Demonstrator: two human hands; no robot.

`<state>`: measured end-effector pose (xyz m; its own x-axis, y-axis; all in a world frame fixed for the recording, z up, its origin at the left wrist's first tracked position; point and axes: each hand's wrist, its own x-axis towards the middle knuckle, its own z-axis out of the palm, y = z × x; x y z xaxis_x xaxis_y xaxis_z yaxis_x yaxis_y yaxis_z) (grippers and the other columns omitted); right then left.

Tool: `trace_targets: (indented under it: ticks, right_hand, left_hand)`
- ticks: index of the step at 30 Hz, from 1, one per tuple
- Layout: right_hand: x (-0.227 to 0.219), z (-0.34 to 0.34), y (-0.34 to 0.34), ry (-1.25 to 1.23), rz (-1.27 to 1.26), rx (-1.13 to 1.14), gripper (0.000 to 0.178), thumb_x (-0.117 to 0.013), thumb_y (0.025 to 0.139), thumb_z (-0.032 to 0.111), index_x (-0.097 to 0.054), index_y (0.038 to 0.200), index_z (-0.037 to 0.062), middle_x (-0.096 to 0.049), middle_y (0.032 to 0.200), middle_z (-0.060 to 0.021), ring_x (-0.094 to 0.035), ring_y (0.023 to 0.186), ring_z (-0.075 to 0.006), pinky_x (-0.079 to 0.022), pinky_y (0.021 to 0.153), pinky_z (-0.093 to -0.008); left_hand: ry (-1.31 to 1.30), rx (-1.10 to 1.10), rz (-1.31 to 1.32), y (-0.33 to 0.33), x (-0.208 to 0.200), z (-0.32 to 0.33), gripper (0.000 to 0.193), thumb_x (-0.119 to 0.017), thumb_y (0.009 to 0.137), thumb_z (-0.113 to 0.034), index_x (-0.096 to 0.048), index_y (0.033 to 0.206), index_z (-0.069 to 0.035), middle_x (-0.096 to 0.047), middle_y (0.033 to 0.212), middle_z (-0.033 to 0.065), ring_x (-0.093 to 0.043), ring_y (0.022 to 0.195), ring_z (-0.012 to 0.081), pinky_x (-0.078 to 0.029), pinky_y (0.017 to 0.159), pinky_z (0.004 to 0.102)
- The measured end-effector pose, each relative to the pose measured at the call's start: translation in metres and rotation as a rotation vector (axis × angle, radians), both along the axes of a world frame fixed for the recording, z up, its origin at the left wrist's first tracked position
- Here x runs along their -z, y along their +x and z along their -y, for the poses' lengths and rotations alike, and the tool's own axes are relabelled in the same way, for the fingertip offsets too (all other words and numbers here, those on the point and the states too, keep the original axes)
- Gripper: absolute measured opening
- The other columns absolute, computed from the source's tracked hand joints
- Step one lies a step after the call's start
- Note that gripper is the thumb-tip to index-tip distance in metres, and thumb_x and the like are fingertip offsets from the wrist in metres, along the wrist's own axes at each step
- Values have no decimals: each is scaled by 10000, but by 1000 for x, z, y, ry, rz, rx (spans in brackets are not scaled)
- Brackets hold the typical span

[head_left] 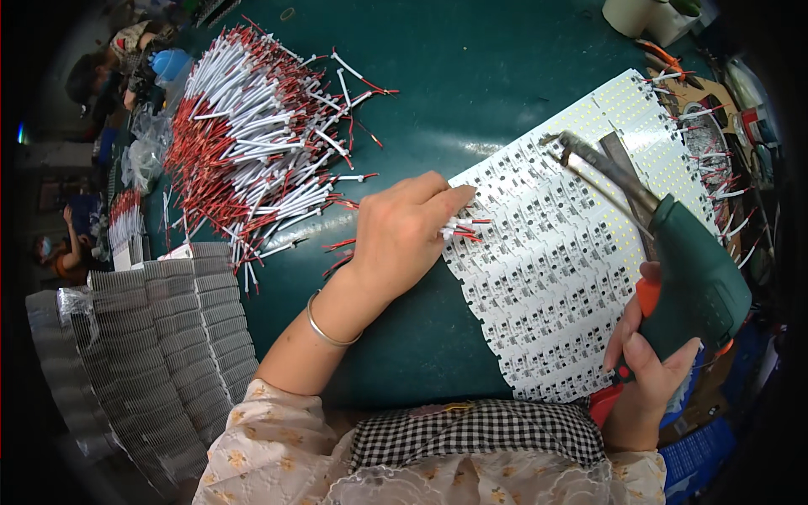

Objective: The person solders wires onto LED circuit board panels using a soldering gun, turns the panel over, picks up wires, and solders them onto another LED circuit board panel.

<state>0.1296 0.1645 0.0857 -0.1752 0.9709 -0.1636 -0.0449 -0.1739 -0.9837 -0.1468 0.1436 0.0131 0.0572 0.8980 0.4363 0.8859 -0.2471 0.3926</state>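
Note:
My left hand (396, 236) is closed on a few short wires (461, 228) with white sleeves and red ends. Its fingertips are at the left edge of a white circuit board panel (547, 278) covered in rows of small black and yellow parts. In my right hand (644, 358) is a green soldering gun (699, 278) with an orange trigger. Its metal tip points up and left over the panel, and I cannot tell whether it touches. A dark flat bar (623, 164) lies across the panel, partly behind the gun.
A large heap of red-and-white wires (252, 126) covers the table's far left. Stacked grey ribbed pieces (160, 345) stand at the near left. Wires stick out along the panel's right edge. Orange-handled pliers (663, 57) and white rolls (635, 15) sit far right. People (84, 80) are at the left.

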Motion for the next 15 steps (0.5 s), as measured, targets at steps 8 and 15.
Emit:
trace_targets:
  ticks: [8, 15]
  right_hand:
    - [8, 1, 1, -135, 11, -147, 724, -765, 737, 180, -395, 1266, -149, -537, 1125, -232, -522, 498, -134, -441, 367, -243]
    - [10, 0, -8, -191, 69, -210, 621, -745, 749, 151, -434, 1220, -106, -518, 776, -110, -535, 519, -135, -451, 404, -250]
  left_hand:
    - [-39, -13, 104, 0, 11, -1, 408, -677, 563, 118, -717, 924, -67, -647, 730, 66, -652, 628, 200, -504, 523, 286]
    - [-52, 8, 184, -2, 12, -3, 393, -680, 576, 125, -717, 923, -55, -657, 743, 74, -665, 650, 197, -528, 561, 280]
